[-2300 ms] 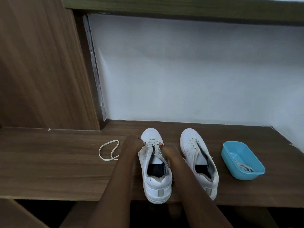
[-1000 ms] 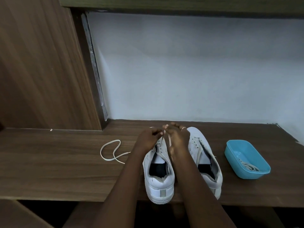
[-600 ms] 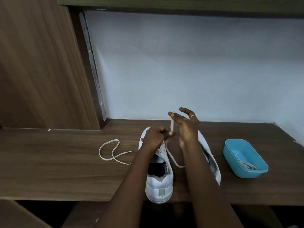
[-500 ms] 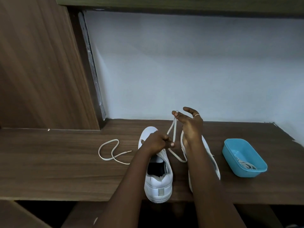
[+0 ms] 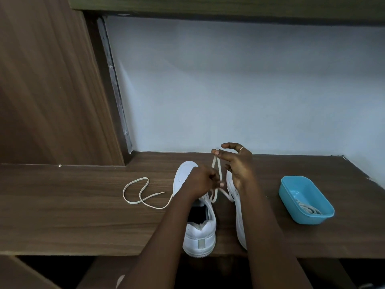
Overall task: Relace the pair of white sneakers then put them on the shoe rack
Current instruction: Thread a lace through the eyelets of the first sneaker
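now right hand (image 5: 239,165) pinches the lace tip (image 5: 216,152), newly lifted above the sneaker (image 5: 184,172); left hand (image 5: 203,181) pinches lower.

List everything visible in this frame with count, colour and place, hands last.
sneakers: 2, white, side by side on the shelf; left sneaker, right sneaker
shoelace: 1, off-white, held above the sneakers, one end trailing left
tub: 1, blue, right of the sneakers
coiled lace: 1, off-white, inside the tub
shelf: 1, brown wood
panel: 1, brown wood, upright, left
wall: 1, white, behind
left hand: grips the shoelace
right hand: pinches the shoelace tip
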Motion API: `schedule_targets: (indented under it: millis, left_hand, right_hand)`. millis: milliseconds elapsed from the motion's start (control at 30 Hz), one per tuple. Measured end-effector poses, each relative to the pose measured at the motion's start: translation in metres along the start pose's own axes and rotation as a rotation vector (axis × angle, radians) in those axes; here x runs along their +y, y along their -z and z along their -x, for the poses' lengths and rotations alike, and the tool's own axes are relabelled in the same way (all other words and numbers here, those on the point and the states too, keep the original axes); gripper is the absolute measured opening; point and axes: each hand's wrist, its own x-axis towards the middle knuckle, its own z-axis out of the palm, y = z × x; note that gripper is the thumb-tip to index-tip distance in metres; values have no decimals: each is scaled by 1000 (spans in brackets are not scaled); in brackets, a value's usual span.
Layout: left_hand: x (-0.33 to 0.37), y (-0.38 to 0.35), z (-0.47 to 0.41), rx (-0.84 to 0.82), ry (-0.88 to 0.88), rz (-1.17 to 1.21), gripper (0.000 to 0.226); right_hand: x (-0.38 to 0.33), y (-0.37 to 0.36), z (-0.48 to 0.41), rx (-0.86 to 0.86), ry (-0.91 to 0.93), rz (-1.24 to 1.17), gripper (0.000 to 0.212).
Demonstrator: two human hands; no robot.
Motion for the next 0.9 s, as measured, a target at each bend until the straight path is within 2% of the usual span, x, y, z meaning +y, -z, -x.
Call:
schedule_targets:
  millis: [100,167,267,367,433,467,533,633,800,833,900]
  left_hand:
    - [-1,-6,2,-227,-6,-155,18]
    - [-2,-9,3,-265,-1,-133,15]
    - [3,-9,5,-179,-8,98,13]
    - [9,-7,2,-7,23,352,19]
    - [14,-7,2,152,45,421,15]
    - [15,-8,1,216,67,438,22]
    - [15,-10,0,261,80,439,29]
    - [16,-8,1,171,52,257,23]
    - [9,-19,5,-235,53,-236,20]
    - [7,-22,5,-270,67,-264,22]
    - [8,-24,5,-226,45,-224,23]
  right_hand:
    - [-3,3,1,-2,31,-112,29]
    - [-5,4,1,-16,48,-169,28]
    - [-5,6,1,-39,45,-175,23]
    - [-4,5,1,-86,8,-83,23]
    - [-2,5,0,-120,10,-35,21]
    - [-1,5,0,-131,11,-35,21]
    - [0,5,-2,-136,17,-54,20]
    - [1,6,-3,-108,22,-75,22]
    - [-2,9,-3,-31,78,-173,23]
    - [-2,9,-3,-26,80,-176,23]
    - [-2,9,-3,-30,78,-168,23]
